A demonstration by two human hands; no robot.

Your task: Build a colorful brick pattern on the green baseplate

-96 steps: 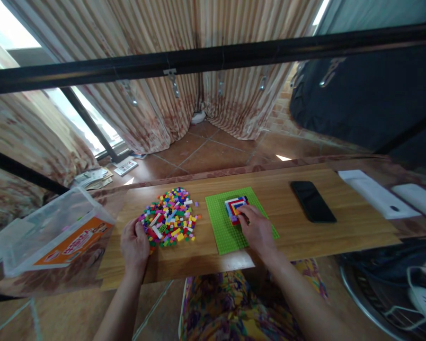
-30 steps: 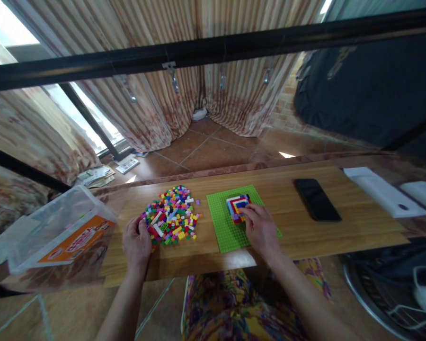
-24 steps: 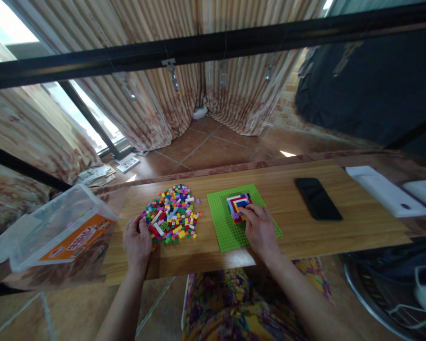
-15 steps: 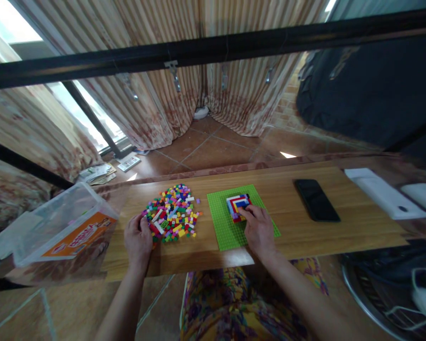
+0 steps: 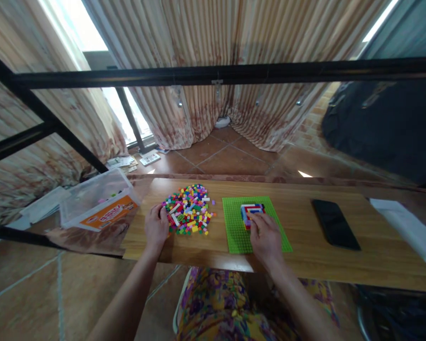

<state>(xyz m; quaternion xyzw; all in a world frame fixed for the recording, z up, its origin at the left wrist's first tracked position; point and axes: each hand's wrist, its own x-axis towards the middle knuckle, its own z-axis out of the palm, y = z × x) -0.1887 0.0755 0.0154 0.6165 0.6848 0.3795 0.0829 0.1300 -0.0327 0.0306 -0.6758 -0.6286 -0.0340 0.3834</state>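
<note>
A small block built of toy bricks [image 5: 247, 212], in white, red, blue and yellow layers, stands on a green studded baseplate [image 5: 236, 239]. My right hand [image 5: 267, 239] is over the near right side of this block, its fingers bent and closed against it. Part of the block is hidden beneath them. A heap of loose multicoloured toy bricks [image 5: 191, 210] lies left of the baseplate. At the heap's left edge rests my left hand [image 5: 156, 226], loosely curved with the thumb apart from the fingers. I see nothing held in it.
A black phone [image 5: 335, 224] lies right of the baseplate on the wooden table [image 5: 305, 265]. A clear plastic box [image 5: 99, 201] with an orange label stands at the left. White objects [image 5: 408, 227] lie at the far right. A dark metal bar [image 5: 199, 76] crosses beyond the table.
The view has shifted and turned, so the table sits differently in the picture. My right fingers have bent closer against the block; my left hand stays beside the heap.
</note>
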